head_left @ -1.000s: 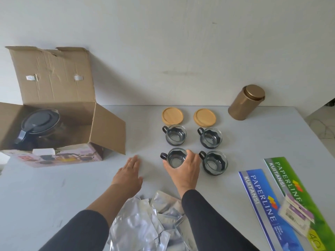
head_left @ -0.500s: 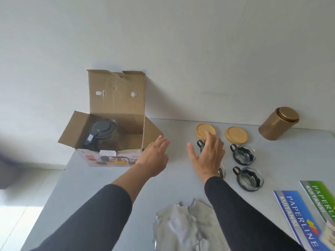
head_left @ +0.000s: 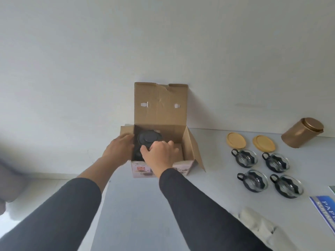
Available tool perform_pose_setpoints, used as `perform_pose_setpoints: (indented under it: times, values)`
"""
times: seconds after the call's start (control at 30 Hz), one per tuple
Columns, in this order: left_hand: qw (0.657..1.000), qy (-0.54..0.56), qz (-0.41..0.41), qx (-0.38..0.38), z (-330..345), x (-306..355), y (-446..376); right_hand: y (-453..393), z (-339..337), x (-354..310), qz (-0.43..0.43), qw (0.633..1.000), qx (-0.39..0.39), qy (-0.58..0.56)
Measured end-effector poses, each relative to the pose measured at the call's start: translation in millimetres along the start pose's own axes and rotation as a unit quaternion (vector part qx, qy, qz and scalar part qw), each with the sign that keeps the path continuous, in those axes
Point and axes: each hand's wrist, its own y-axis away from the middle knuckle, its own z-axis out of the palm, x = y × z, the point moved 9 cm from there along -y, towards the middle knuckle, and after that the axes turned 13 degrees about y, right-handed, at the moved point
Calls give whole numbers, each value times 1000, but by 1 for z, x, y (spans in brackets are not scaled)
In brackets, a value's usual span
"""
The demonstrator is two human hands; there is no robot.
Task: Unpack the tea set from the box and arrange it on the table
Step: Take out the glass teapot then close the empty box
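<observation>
Reaching into the open cardboard box, both hands are seen at its mouth; the right hand is lowered inside, its fingers bent down over the near side of the dark-lidded teapot, though whether the pot is actually gripped cannot be told from this view; the left hand is laid against the box's left wall, fingers fairly straight and relaxed, apparently to steady it. The teapot is still seated in the box, against its left side, and has not been lifted. Much of the set is judged to be unpacked already: four glass cups with black handles are stood in two rows of two on the grey table, well to the right of the box; two round wooden lids are laid flat just behind the back pair. A bronze canister is stood near the wall further right; crumpled wrapping and a blue printed packet are left at the table's near right edge. What remains, as far as can be shown, is the teapot: it must be raised clear of the box and set down among the cups; whether anything else is hidden deeper in the box cannot be seen.
</observation>
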Motion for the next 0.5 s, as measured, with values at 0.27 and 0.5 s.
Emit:
perform_pose_setpoints:
  times: [0.27,0.5]
  values:
    - [981,178,-71,-12,-3,-34,-10,5,38,-13,131,983,-126,14]
    - [975,212,-71,0,-2,-39,-15,7,46,-13,193,967,-148,-72]
